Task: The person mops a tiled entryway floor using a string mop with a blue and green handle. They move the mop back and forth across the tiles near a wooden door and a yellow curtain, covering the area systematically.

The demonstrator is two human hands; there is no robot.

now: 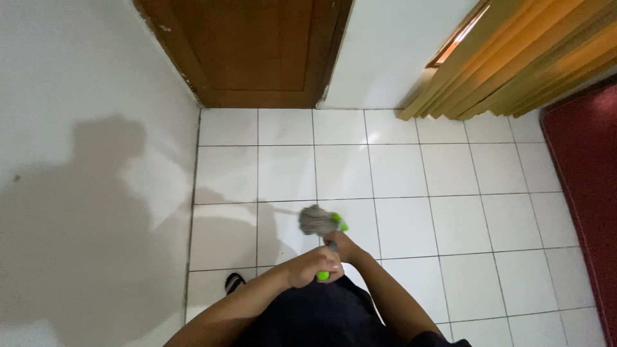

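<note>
On the white tiled floor [450,212] near the wooden door [257,51], a grey mop head [316,220] rests. The left hand [313,265] wraps closed around the green-tipped mop handle [323,275]; the right hand [342,246] grips it nearer the head.

Head view, steeply down, floor [411,193]

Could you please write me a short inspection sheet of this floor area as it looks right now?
Surface: white tiled floor, dark grout lines, shadow at the left.
Job's things: mop with grey head and green fittings, head on the tiles.
Clutter: dark sandal near the wall.
Grippers: left hand and right hand both closed on the mop's handle.
Cables: nothing seen.
Surroundings: brown wooden door, white wall, tan folding partition, red mat.
</note>
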